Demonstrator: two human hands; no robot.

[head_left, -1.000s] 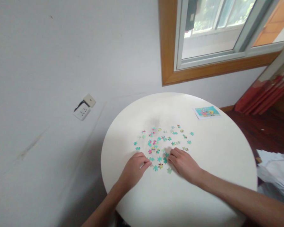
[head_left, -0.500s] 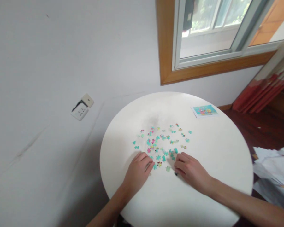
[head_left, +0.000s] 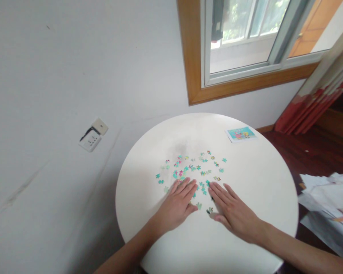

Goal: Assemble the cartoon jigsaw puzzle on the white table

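Observation:
Several small jigsaw pieces (head_left: 193,167), mostly teal with some pink and yellow, lie scattered near the middle of a round white table (head_left: 257,179). My left hand (head_left: 178,203) lies flat on the table with fingers stretched out, its fingertips among the nearest pieces. My right hand (head_left: 233,211) lies flat beside it, fingers straight and pointing toward the pieces. A few loose pieces (head_left: 199,206) sit between the two hands. Neither hand holds anything.
A small picture card (head_left: 240,134) lies at the table's far right edge. A white wall with a socket plate (head_left: 93,135) stands to the left. A wood-framed window (head_left: 240,42) and red-and-cream curtain (head_left: 317,99) are behind. Loose white papers (head_left: 328,198) lie at the right.
Both hands went from curled fingers at the pieces to flat, outstretched fingers on the table. The camera view shifted a little to the right.

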